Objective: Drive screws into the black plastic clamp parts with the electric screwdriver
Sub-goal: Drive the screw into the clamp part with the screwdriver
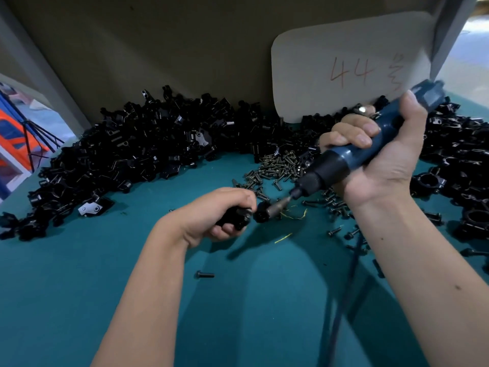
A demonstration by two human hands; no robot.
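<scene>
The clamp parts (148, 144) heaped at the far left are glossy black plastic. The screws (280, 165) look like dull dark metal. The table cover (79, 274) is matt teal cloth. The screwdriver (370, 144) has a smooth blue plastic body.

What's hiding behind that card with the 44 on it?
Behind the card a plain brown board stands. Black clamp parts are piled along the board up to the card's edges. Whether more parts lie behind the card cannot be seen: it covers that spot.
</scene>
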